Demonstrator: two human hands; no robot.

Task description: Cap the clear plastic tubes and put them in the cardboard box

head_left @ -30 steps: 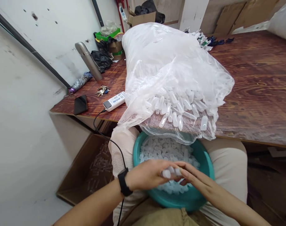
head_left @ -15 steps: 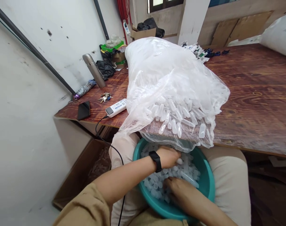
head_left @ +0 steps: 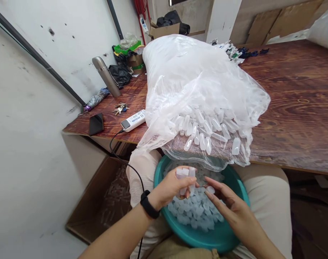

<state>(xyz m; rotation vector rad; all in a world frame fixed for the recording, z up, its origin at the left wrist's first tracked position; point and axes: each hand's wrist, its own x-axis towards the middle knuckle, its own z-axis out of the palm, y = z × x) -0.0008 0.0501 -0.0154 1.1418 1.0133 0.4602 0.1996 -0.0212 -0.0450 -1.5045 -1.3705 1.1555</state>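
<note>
My left hand (head_left: 170,187), with a black band on its wrist, is closed around a few translucent plastic tubes (head_left: 190,176) above the teal basin. Facing it, my right hand (head_left: 228,199) pinches a small round translucent cap (head_left: 211,189) between thumb and fingers. The two hands are close but apart. Beneath them the teal basin (head_left: 204,244) rests on my lap, heaped with many small whitish caps (head_left: 194,210). More translucent tubes (head_left: 203,142) spill from the mouth of a large clear plastic bag (head_left: 191,72) on the table in front.
The wooden table (head_left: 293,93) bears a phone (head_left: 96,124), keys (head_left: 120,108), a white power bank (head_left: 133,121) with a black cable (head_left: 133,169), a metal flask (head_left: 106,77) and a folded umbrella (head_left: 96,100). At floor level left stands a cardboard box (head_left: 90,216) holding clear pieces.
Both hands have risen out of the heap in the basin. The left now shows several tubes in its grip, and the right a round cap. The view has shifted slightly.
</note>
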